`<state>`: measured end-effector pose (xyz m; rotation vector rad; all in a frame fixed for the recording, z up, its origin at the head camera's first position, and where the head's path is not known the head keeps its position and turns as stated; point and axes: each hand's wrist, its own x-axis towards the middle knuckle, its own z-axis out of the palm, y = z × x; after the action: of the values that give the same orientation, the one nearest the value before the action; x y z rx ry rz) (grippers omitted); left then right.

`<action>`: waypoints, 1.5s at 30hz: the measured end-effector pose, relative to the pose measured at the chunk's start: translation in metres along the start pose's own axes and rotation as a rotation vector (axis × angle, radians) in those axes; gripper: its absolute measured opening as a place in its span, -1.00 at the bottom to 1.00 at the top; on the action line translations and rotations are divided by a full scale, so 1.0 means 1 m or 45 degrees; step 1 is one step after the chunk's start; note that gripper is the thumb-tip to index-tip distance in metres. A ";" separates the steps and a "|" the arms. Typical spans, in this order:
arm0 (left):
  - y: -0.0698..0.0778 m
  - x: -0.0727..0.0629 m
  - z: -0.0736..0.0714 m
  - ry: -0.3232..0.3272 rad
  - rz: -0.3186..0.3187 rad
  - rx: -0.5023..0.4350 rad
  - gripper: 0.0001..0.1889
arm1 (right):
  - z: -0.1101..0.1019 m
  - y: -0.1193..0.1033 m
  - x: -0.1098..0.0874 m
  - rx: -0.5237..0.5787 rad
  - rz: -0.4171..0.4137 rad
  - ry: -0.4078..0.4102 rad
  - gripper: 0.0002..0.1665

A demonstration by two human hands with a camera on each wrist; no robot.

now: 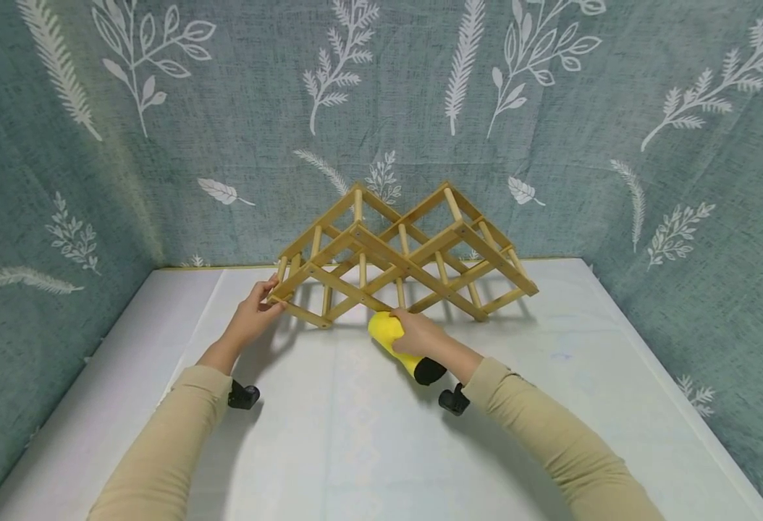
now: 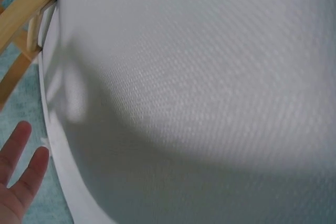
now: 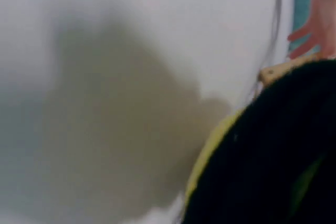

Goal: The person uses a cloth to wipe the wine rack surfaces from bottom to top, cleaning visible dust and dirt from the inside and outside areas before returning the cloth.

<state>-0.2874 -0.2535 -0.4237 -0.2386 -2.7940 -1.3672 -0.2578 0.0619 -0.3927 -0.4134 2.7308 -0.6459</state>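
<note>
Yellow cylinder (image 1: 410,361) in right hand (image 1: 426,337)

Both hands (image 1: 251,318) (image 1: 420,337) forward, apart

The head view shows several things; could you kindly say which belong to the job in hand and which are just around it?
Job: wooden rack, left hand at its left end; yellow, black-ended object, held in the right hand.
Surroundings: white table; leaf-patterned cloth.

The cylindrical object (image 1: 407,360) is bright yellow with a black end (image 1: 428,371), while the wooden rack (image 1: 407,266) is honey-tan. White fern and leaf sprigs (image 1: 465,61) pattern the grey-teal curtain (image 1: 414,79). The table (image 1: 355,441) is whitish and the sleeves (image 1: 160,449) plain beige
</note>
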 end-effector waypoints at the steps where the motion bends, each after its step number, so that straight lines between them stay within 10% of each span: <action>1: 0.000 0.000 0.000 -0.003 -0.001 0.002 -0.45 | 0.000 -0.001 0.001 0.025 -0.001 0.013 -0.28; 18: 0.000 0.000 0.001 -0.004 0.009 -0.026 -0.47 | -0.027 -0.104 0.011 0.173 -0.344 0.289 -0.28; 39: -0.001 0.001 -0.008 -0.065 0.036 0.087 -0.49 | 0.030 -0.032 0.017 0.038 -0.171 0.057 -0.27; 45: 0.000 0.000 -0.008 -0.055 0.038 0.095 -0.50 | 0.032 -0.033 0.019 0.146 -0.191 0.168 -0.28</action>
<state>-0.2878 -0.2604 -0.4186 -0.3101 -2.8570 -1.2639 -0.2572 0.0147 -0.4091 -0.5709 2.7866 -0.8946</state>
